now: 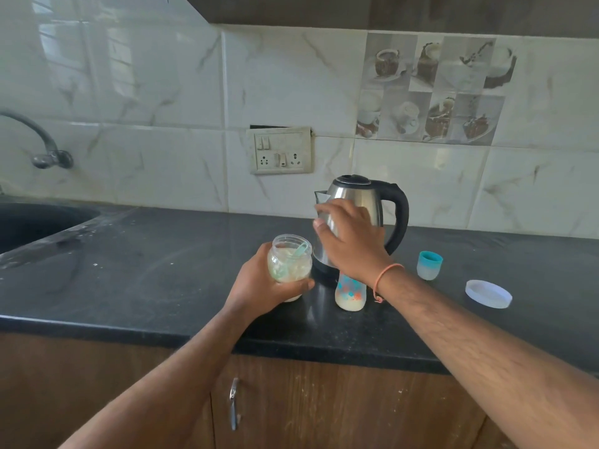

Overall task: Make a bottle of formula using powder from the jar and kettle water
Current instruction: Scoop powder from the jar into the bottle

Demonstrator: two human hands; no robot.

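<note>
Left hand (259, 286) grips ribbed clear jar (289, 259).

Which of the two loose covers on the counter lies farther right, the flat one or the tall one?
The flat white lid; the teal cap stands nearer the kettle.

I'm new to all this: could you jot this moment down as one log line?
left hand grips open jar | right hand above bottle, before kettle | lid on counter
</note>
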